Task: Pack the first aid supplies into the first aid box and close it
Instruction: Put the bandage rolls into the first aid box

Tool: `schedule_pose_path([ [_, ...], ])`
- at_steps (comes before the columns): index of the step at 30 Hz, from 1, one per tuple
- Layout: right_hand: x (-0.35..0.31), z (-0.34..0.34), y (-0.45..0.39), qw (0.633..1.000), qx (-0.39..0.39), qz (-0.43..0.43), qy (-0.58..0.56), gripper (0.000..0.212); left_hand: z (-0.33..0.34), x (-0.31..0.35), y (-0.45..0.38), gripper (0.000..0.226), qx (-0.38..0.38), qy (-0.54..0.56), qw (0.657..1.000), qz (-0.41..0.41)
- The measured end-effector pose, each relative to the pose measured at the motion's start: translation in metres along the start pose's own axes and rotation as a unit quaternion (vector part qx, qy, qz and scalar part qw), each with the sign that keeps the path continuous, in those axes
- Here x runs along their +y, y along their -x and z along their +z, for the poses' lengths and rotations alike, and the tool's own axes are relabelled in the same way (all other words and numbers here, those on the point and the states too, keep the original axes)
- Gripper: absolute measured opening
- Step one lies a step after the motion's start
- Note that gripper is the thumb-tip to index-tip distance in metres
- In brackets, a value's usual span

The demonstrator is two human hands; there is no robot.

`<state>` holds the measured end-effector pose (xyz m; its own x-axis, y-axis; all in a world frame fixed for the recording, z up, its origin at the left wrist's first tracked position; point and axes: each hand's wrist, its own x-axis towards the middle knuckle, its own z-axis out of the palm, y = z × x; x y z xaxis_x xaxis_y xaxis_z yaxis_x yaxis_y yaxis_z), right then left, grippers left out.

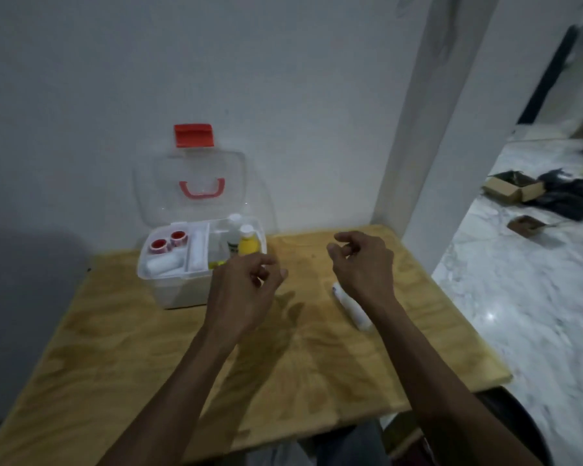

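Right now I'm looking at one item left out: a white tube (352,307) lying flat on the wooden table (115,331), just under and near-side of my right hand (362,264). Its long axis is running near-right to far-left, w/ the capped end pointing far-left toward the first aid box (182,290). Right hand is clearly the closer one; left hand (246,287) is hovering by the box's right near corner. Both hands are hanging w/ fingers loosely curled, gripping nothing.

Box is sitting far-left on the table, clear lid (192,183) standing up against the wall, red latch (193,135) on top. Inside, left tray is holding two red-cored tape rolls (167,243) & a white gauze roll (164,264); right compartment is holding a yellow bottle (248,243) & a clear bottle (233,230), upright. Probably tube next, then lid down.
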<state>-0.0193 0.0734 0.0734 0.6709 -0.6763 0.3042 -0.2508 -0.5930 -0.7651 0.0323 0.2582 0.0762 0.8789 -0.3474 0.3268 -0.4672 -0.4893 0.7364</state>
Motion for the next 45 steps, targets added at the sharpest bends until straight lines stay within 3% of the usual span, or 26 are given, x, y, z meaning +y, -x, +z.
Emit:
schedule_pose_path([
  [5,0.063,-0.026,-0.013,0.993,-0.029,0.096,0.060,0.033,0.073,0.009,-0.001,0.046,-0.094,-0.052,0.993,-0.053],
  [11,0.088,-0.026,-0.018,0.985,-0.086,0.113,0.095,0.052,0.127,0.012,-0.018,0.063,-0.151,-0.109,0.977,-0.103],
  [20,0.103,-0.014,-0.027,0.984,-0.097,0.111,0.095,0.043,0.149,0.025,-0.036,0.047,-0.166,-0.159,0.964,-0.134],
  [26,0.108,-0.018,-0.028,0.987,-0.107,0.090,0.078,0.039,0.149,0.030,-0.040,0.034,-0.178,-0.136,0.964,-0.140],
  [31,0.104,-0.023,-0.024,0.993,-0.096,0.066,0.024,0.031,0.140,0.030,-0.036,0.014,-0.151,-0.095,0.976,-0.125],
  [36,0.090,-0.030,-0.015,0.996,-0.061,0.034,-0.046,0.019,0.120,0.033,-0.024,0.018,-0.096,-0.031,0.992,-0.078],
  [45,0.059,-0.028,0.005,0.989,-0.011,-0.078,-0.127,0.019,0.077,0.029,-0.002,0.018,0.006,0.068,0.997,0.044],
])
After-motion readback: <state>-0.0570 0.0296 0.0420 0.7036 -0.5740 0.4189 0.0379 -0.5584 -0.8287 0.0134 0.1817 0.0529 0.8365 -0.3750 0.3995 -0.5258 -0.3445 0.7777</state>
